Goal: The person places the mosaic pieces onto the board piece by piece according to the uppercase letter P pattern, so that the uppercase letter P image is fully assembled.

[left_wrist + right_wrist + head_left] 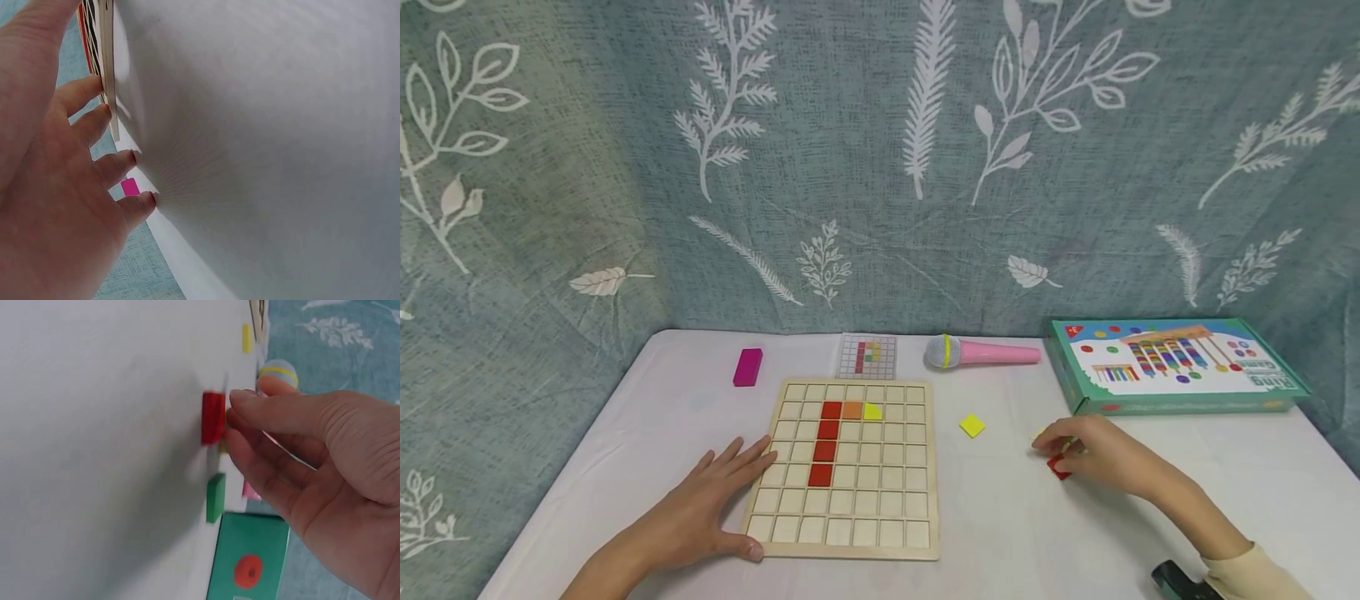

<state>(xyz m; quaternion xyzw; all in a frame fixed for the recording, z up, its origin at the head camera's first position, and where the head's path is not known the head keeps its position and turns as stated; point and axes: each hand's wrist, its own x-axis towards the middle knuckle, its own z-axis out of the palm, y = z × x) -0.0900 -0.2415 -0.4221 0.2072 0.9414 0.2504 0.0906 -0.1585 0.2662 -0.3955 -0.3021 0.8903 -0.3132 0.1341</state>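
A wooden grid board point(872, 529) lies on the white table, with several red tiles point(824, 451) in a column, one orange tile point(853, 410) and one yellow tile point(873, 412) in its cells. My left hand point(711, 508) rests at the board's left side, fingers spread, thumb at the near corner. Over a loose red tile point(213, 419) hovers my right hand point(1108, 454), thumb and fingers bent but not visibly pinching it. Beside that tile, a green tile point(215, 499) shows in the right wrist view. Another yellow tile peeks out past the fingertips.
A loose yellow tile point(972, 426) lies right of the board. Behind are a small patterned grid card point(880, 367), a pink toy microphone point(996, 352) and a magenta block point(747, 367). A green game box point(1180, 367) stands at back right, before a leaf-patterned curtain point(865, 167).
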